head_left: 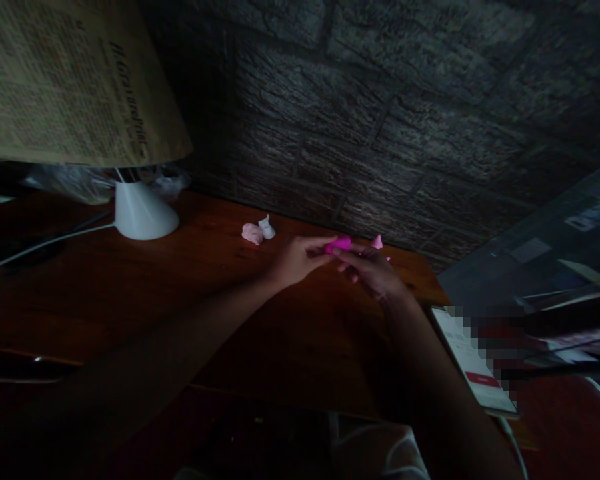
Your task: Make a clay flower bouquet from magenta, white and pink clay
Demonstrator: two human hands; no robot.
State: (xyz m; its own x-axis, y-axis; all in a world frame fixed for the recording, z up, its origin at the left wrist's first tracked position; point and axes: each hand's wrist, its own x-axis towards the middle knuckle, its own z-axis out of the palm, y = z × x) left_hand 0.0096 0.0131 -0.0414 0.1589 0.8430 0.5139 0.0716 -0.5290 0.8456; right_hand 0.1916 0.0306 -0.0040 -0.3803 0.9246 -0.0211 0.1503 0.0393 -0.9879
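Holding a magenta lump (338,245) in both hands over the desk (205,267), to the right of the lamp (147,212). Grasping the end nearer the lamp with the fingers of the left hand (300,259), and pinching the end farther from the lamp with the fingers of the right hand (373,270). Seeing a pale pink lump (251,233) and a white lump (267,228) side by side on the desk, just right of the lamp. Spotting a pink cone (377,243) farther right of the lamp, past the magenta lump. Facing a dark brick wall (360,133) behind the lamp. Noticing a lit device (480,370), partly pixelated, far right of the lamp and nearer the body.
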